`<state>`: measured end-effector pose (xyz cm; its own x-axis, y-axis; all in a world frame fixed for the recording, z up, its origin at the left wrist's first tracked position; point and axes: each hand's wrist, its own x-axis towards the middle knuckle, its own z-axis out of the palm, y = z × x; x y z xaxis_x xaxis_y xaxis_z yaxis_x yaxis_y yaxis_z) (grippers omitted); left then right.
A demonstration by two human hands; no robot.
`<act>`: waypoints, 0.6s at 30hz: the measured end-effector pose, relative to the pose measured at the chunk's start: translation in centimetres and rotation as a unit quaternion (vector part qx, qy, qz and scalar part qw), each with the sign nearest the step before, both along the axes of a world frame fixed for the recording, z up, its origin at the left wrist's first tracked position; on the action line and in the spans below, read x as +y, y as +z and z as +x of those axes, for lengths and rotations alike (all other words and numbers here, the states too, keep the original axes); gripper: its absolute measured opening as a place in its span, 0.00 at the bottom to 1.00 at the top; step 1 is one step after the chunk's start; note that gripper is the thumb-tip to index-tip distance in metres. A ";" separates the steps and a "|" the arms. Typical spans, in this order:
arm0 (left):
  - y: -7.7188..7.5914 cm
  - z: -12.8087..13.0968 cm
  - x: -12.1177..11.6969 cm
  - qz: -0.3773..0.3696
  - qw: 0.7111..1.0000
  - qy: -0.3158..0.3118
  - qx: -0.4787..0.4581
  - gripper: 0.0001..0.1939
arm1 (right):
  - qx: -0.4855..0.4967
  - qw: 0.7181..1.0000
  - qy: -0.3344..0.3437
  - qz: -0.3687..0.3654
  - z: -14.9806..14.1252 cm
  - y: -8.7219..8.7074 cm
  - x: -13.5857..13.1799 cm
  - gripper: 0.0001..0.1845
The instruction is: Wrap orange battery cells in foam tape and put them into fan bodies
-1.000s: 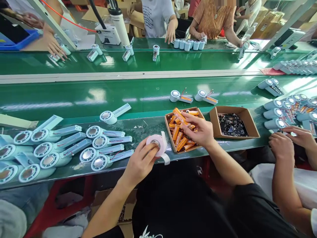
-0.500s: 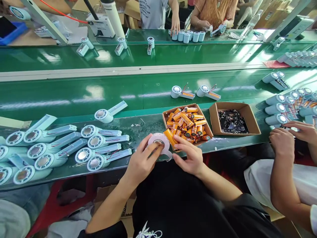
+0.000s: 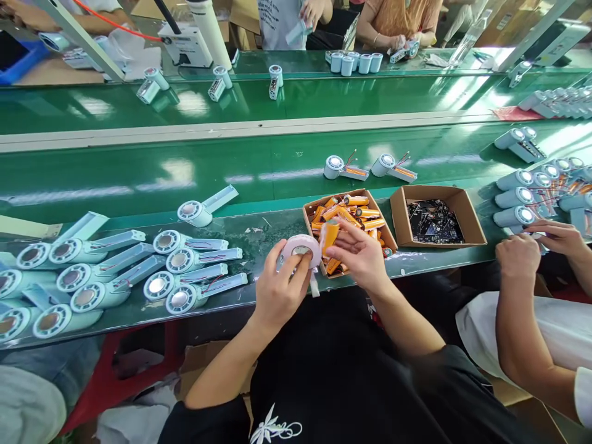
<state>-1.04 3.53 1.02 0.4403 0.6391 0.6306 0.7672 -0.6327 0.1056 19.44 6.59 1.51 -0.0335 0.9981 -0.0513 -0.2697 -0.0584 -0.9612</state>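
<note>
My left hand (image 3: 280, 285) is closed round a white roll of tape (image 3: 300, 248), held just above the bench edge with a loose end hanging down. My right hand (image 3: 359, 254) pinches an orange battery cell (image 3: 328, 236) upright against the roll's right side. Right behind it stands a cardboard box (image 3: 386, 229) with several orange cells in it. Left of my hands lie several pale blue fan housings (image 3: 185, 277) with flat handles and thin wires.
A second cardboard box (image 3: 472, 225) holds dark circuit boards. A co-worker's hands (image 3: 531, 246) work at the right beside more blue housings (image 3: 515, 197). Two housings with cells (image 3: 365, 168) lie on the green conveyor belt (image 3: 139, 179). People across the line handle blue parts (image 3: 354, 61).
My right hand took a cell from the orange-cell box, brought it down to the tape roll, and now holds it upright against the roll. My left hand kept the roll and lifted it slightly.
</note>
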 end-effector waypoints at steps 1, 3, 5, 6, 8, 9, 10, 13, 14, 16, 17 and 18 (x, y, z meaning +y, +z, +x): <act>-0.1 0.3 0.0 0.011 1.000 0.008 -0.002 0.17 | 0.011 0.999 -0.035 0.009 -0.5 -0.1 -0.2 0.41; 0.0 0.9 0.1 0.023 1.000 0.014 -0.011 0.18 | 0.029 0.995 -0.090 0.028 -1.6 -0.4 -0.6 0.42; 0.0 1.6 0.1 0.029 0.999 0.008 -0.027 0.18 | 0.039 0.989 -0.136 0.041 -2.9 -0.9 -1.0 0.39; -0.1 2.0 0.0 0.031 0.999 0.003 -0.039 0.18 | 0.043 0.985 -0.159 0.044 -3.4 -1.1 -1.2 0.38; -0.3 2.5 -0.3 0.029 0.998 -0.002 -0.064 0.18 | 0.058 0.981 -0.181 0.044 -4.0 -1.5 -1.3 0.34; -0.4 2.6 -0.5 0.023 0.997 -0.005 -0.073 0.18 | 0.068 0.981 -0.175 0.042 -4.0 -1.6 -1.3 0.31; -0.5 2.5 -0.6 0.016 0.997 -0.007 -0.077 0.18 | 0.079 0.982 -0.164 0.041 -3.6 -1.5 -1.2 0.28; -0.5 0.8 -0.3 0.002 0.998 0.001 -0.067 0.17 | 0.112 0.979 -0.163 0.054 -1.6 -0.5 -0.5 0.26; -0.3 -0.1 0.1 -0.002 0.998 0.001 -0.056 0.17 | 0.120 0.976 -0.174 0.060 -0.8 -0.1 -0.2 0.28; 0.0 -1.9 1.1 -0.018 0.999 -0.006 -0.032 0.16 | 0.132 0.974 -0.176 0.060 0.2 0.5 0.3 0.34; 0.2 -2.7 1.6 -0.030 0.999 -0.014 -0.020 0.16 | 0.133 0.976 -0.165 0.056 0.4 0.6 0.5 0.37; 0.4 -3.2 2.1 -0.039 0.999 -0.026 -0.012 0.16 | 0.133 0.977 -0.155 0.054 0.5 0.7 0.6 0.38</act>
<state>-4.27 5.59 1.43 0.4591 0.6636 0.5906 0.7303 -0.6605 0.1745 19.90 7.18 2.22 0.2738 0.9615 0.0234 -0.4999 0.1631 -0.8506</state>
